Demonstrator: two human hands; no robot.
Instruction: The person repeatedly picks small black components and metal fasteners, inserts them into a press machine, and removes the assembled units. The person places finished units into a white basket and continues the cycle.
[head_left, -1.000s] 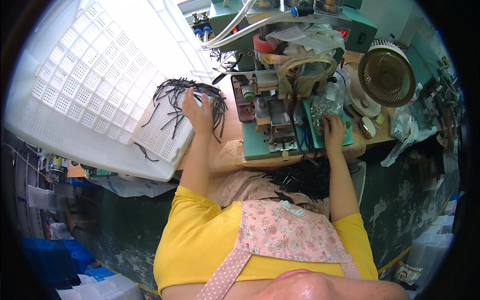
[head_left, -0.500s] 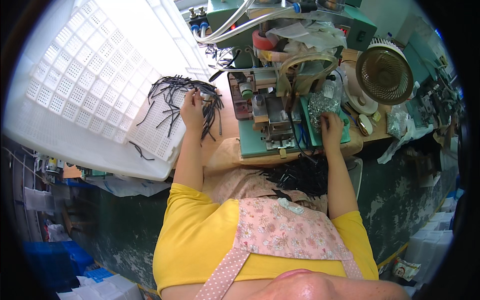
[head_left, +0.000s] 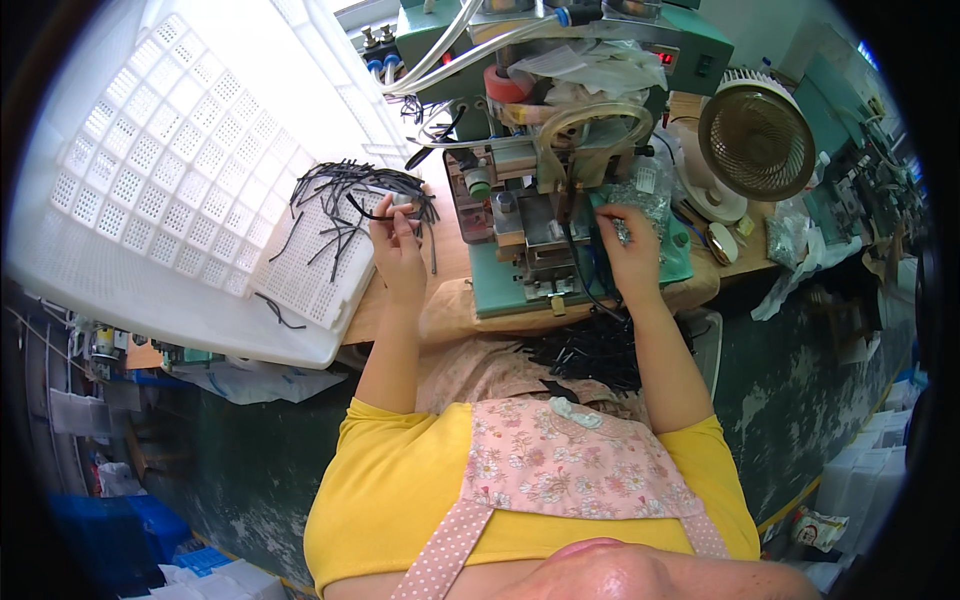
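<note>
My left hand (head_left: pixel 395 238) pinches one short black cable piece (head_left: pixel 372 212) lifted from a loose heap of black cable pieces (head_left: pixel 340 205) lying on the corner of a tilted white perforated crate (head_left: pixel 180 190). My right hand (head_left: pixel 628 250) is closed on a small metal part at the front right of a green bench machine (head_left: pixel 560 200), beside a clear bag of small parts (head_left: pixel 640 190). A pile of finished black cable pieces (head_left: pixel 590 350) lies in my lap.
A round metal lamp (head_left: pixel 755 135) stands right of the machine. Clear hoses (head_left: pixel 450 50) run into the machine's top. A wooden bench edge (head_left: pixel 440 300) runs under both hands. Blue and white bins (head_left: pixel 150 540) sit on the floor at lower left.
My left hand has drawn back from the heap toward the machine with one cable piece. My right hand has shifted slightly at the machine's front.
</note>
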